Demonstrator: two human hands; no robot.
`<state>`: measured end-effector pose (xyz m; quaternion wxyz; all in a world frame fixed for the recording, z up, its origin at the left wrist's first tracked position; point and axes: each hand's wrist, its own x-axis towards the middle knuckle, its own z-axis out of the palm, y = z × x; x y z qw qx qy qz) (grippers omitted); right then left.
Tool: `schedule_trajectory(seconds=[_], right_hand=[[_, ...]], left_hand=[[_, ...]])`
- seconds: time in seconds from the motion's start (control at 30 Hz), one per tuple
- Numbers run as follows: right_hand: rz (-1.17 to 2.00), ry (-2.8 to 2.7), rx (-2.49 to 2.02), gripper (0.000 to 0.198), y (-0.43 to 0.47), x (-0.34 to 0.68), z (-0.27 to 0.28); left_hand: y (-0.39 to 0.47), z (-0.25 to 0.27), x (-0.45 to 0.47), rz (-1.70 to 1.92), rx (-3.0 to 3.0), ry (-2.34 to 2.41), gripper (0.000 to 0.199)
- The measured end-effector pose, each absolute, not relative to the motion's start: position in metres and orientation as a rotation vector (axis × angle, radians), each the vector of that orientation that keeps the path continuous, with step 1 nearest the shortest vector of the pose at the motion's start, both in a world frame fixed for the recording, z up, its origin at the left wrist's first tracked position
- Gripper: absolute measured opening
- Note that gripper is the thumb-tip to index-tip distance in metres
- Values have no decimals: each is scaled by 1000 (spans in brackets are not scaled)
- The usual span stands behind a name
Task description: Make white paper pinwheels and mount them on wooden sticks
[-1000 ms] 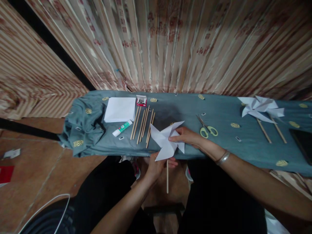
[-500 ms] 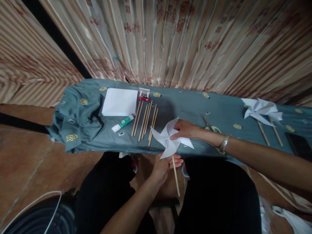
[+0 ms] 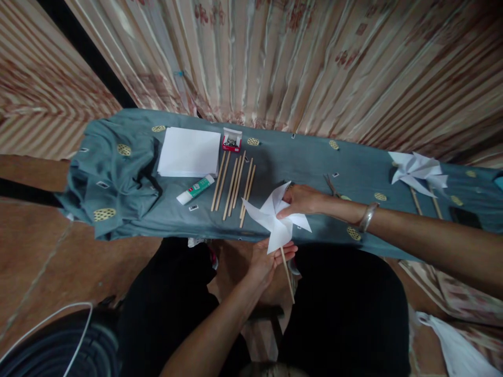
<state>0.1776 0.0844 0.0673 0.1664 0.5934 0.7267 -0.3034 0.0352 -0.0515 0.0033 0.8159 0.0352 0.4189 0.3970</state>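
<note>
A white paper pinwheel on a thin wooden stick is between my hands, over the table's front edge. My right hand grips its paper from the right, thumb on the front near the centre. Below the blades, my left hand holds the stick palm up, with the stick crossing its fingers. A blade hides my left thumb. Several loose wooden sticks lie on the cloth left of the pinwheel, beside a glue stick. Scissors lie behind my right wrist, partly covered.
A blue-grey patterned cloth covers the narrow table. A stack of white paper and a small red box of metal pieces sit at the back left. Two other paper pinwheels lie on the right, near a dark flat object.
The pinwheel has turned slightly, and its stick now slants more to the lower right. Both hands keep their hold. The view has shifted a little.
</note>
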Motion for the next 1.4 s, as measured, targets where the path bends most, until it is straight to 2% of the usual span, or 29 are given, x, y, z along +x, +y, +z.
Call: schedule_trajectory(seconds=[0.37,0.97,1.4], right_hand=[[-945,2061,1666,45,91,180,59],[-990,2044,1649,43,93,177,58],[-963,2025,1675,37,93,175,56]], left_hand=[[-51,-4,35,844,148,912,33],[-46,-3,33,800,232,945,25],[-46,-4,34,790,196,905,26]])
